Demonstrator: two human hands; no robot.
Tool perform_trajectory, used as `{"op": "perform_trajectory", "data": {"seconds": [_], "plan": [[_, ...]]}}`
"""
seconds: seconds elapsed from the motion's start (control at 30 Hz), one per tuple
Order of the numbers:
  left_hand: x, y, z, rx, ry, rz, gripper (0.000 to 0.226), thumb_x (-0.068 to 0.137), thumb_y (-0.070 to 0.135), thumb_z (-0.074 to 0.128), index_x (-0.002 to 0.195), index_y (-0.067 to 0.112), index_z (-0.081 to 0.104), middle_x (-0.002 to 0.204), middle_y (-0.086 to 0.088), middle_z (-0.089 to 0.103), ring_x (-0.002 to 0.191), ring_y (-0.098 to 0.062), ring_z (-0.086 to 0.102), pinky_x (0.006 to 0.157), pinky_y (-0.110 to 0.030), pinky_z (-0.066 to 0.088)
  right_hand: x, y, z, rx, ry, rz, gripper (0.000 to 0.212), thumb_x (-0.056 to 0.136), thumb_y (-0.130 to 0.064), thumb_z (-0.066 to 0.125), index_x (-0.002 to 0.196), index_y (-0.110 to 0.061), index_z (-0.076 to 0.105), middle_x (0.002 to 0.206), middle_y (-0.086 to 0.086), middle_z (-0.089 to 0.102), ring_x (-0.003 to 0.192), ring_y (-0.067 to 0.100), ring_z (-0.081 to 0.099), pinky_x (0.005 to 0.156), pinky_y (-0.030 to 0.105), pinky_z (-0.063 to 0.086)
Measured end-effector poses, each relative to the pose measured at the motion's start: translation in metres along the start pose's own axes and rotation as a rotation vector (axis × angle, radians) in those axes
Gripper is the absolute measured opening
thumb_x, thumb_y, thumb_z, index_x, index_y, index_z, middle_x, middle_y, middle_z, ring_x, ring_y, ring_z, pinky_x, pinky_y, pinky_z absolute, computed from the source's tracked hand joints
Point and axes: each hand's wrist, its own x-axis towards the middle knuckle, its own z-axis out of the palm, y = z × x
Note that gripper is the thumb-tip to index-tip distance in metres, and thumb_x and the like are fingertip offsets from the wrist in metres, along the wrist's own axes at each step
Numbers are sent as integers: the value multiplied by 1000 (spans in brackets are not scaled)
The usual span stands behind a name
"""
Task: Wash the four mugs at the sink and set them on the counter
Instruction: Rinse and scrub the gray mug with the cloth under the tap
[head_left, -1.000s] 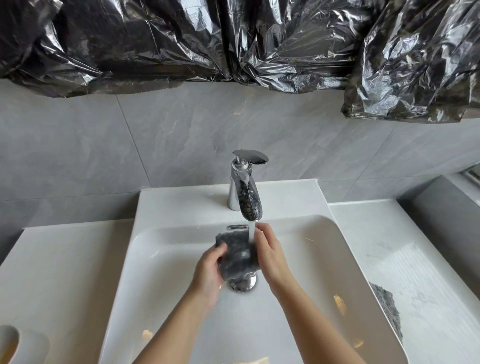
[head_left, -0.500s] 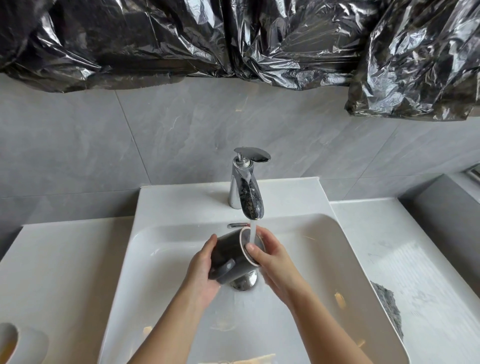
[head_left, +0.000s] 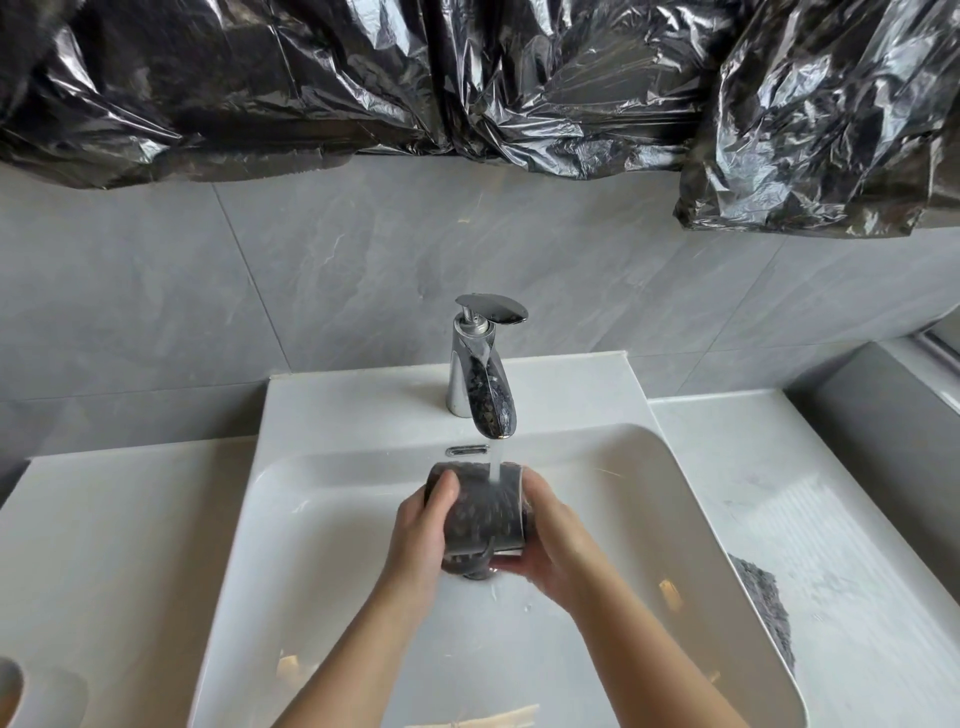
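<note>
Rinse step: dark mug (head_left: 480, 512) lies on its side under the tap (head_left: 485, 384) stream, over the middle of the sink (head_left: 363, 395); left hand (head_left: 421, 535) grips the base end, right hand (head_left: 550, 545) grips the rim end; next, likely: drain it, then stand it on the counter (head_left: 104, 519); grey cloth (head_left: 758, 597) at the sink's right edge; grey tile wall (head_left: 363, 270), black plastic sheeting (head_left: 311, 78) above.

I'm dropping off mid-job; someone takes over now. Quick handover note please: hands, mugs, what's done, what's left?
Left hand and right hand: both hold the dark glossy mug on its side under running water from the chrome tap, above the white rectangular basin.
Done: no finished mug clearly shows on the pale stone counter.
Left: finish rinsing, set it on the counter, then wash the rest, which are out of view.
</note>
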Motion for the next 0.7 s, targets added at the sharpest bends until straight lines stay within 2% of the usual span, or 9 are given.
{"op": "perform_trajectory", "data": {"seconds": [0.1, 0.2, 0.27, 0.37, 0.43, 0.47, 0.53, 0.6, 0.7], "plan": [[-4, 0, -1, 48, -102, 47, 25, 97, 23, 52, 105, 6, 69, 101, -14, 74, 103, -33, 67, 93, -44, 52, 0, -7, 1, -153, 20, 29, 33, 96, -49, 51, 112, -22, 61, 110, 8, 71, 95, 25, 71, 82, 48, 59], [4, 6, 3, -53, -19, -184, 34, 99, 30, 49, 103, 4, 70, 99, -19, 73, 99, -37, 68, 93, -54, 51, 2, 5, 1, -373, 48, -307, 15, 88, -41, 57, 101, -34, 56, 94, 0, 62, 84, 12, 62, 75, 30, 53], [10, 11, 8, -38, 36, -240, 40, 99, 37, 48, 100, 4, 71, 96, -19, 74, 94, -36, 70, 90, -56, 52, 3, 14, 1, -411, 34, -438, 18, 84, -36, 55, 102, -33, 56, 93, -1, 63, 84, 8, 60, 78, 24, 50], [7, 6, 13, 217, 51, 14, 50, 88, 49, 50, 88, 2, 68, 82, -9, 72, 78, -23, 67, 81, -47, 54, 11, 13, -1, -168, 76, -204, 32, 80, -42, 57, 104, -22, 63, 104, 7, 67, 92, 13, 64, 93, 40, 54], [2, 1, 17, 293, -2, 97, 50, 86, 48, 50, 88, 1, 66, 81, -12, 70, 77, -26, 65, 78, -44, 52, 14, 7, -2, -10, 91, 9, 32, 87, -46, 56, 95, -18, 71, 103, 12, 72, 91, 23, 68, 98, 49, 49], [3, -1, 18, 271, -20, 98, 45, 91, 43, 50, 91, 1, 67, 86, -16, 71, 82, -29, 67, 80, -43, 52, 17, 6, -4, -27, 123, -2, 31, 89, -45, 56, 90, -19, 72, 101, 12, 72, 90, 24, 69, 97, 48, 50], [9, 0, 20, 148, -28, -21, 37, 99, 30, 47, 94, 2, 70, 91, -16, 73, 86, -30, 69, 81, -40, 53, 18, 5, -7, -221, 238, -256, 22, 87, -39, 58, 89, -19, 67, 98, 4, 70, 90, 17, 63, 88, 35, 51], [14, 3, 26, 65, -31, -116, 36, 100, 27, 45, 92, 5, 72, 89, -14, 75, 85, -28, 71, 82, -42, 55, 16, 8, -10, -332, 238, -447, 21, 83, -38, 55, 94, -22, 64, 91, -8, 66, 87, 9, 58, 78, 26, 46], [12, 2, 29, 407, -63, 152, 35, 99, 35, 48, 85, 8, 65, 76, -10, 71, 72, -17, 66, 72, -38, 53, 18, 7, -22, -170, 169, -236, 25, 83, -41, 58, 102, -25, 66, 105, 3, 67, 97, 15, 61, 85, 38, 53]]}}
